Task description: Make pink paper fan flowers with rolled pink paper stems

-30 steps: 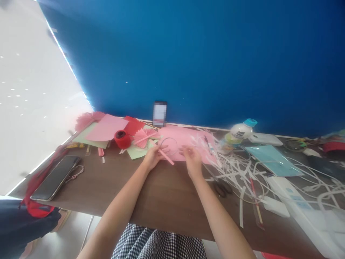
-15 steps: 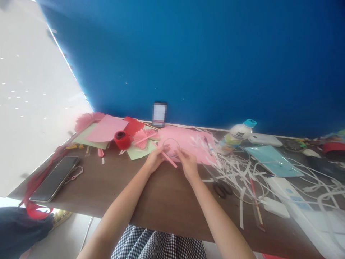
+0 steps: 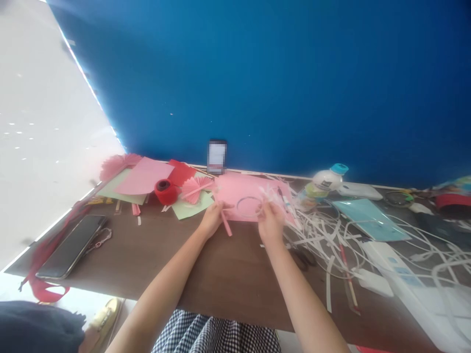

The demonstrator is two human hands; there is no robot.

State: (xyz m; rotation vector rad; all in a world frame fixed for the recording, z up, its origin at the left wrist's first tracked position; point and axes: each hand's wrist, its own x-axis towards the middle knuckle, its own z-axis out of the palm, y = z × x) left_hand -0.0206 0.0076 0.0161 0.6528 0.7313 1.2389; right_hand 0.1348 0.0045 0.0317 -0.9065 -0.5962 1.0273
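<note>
My left hand point(image 3: 214, 219) is closed on a narrow folded strip of pink paper point(image 3: 226, 223), which slants down past the fingertips. My right hand point(image 3: 271, 220) grips the edge of a thin ring, seemingly a roll of clear tape point(image 3: 248, 214). The ring spans part of the gap between my hands, over a pink paper sheet point(image 3: 239, 184) lying on the table. Whether any tape stretches to the strip is too blurred to see. Left of the sheet lies a pleated pink paper fan point(image 3: 195, 189), partly over pale green paper point(image 3: 187, 208).
A red spool point(image 3: 166, 192) stands left of the fan. Phones point(image 3: 71, 245) point(image 3: 217, 157) lie at left and lean on the blue wall. At right are a glue bottle point(image 3: 326, 180), white paper strips and cables point(image 3: 320, 230), scissors point(image 3: 304, 259) and a power strip point(image 3: 399, 274). Another person's foot point(image 3: 105, 318) shows lower left.
My right hand has moved to the right, carrying the ring away from my left hand. The pink strip now hangs more steeply. At lower left, another person's foot has come into view.
</note>
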